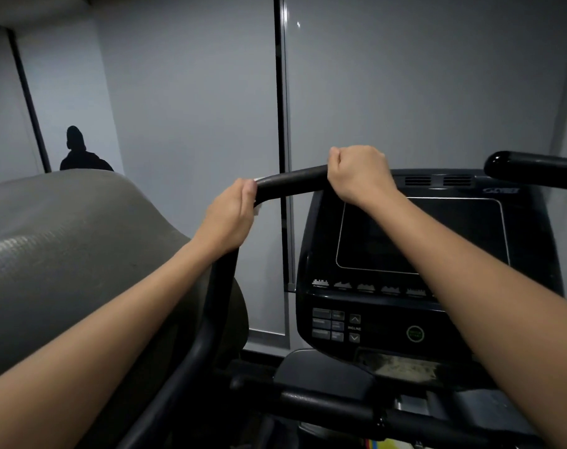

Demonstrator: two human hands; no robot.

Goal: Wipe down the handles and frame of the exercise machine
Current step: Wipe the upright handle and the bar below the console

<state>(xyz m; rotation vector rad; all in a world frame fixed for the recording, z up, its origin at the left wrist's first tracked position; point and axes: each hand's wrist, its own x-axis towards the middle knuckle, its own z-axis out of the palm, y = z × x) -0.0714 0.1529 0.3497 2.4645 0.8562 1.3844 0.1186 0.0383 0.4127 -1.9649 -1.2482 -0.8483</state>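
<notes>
We have both hands on the black left handle [292,182] of the exercise machine, which curves up from the frame tube [211,319] and runs toward the console [418,254]. Our left hand [228,217] is closed around the bend of the handle, with a bit of white cloth [257,209] pinched under the fingers against the bar. Our right hand [356,171] is fisted over the handle's inner end, just above the console's top left corner. A bare stretch of handle lies between the two fists. The right handle [531,170] is untouched, well apart from both hands.
</notes>
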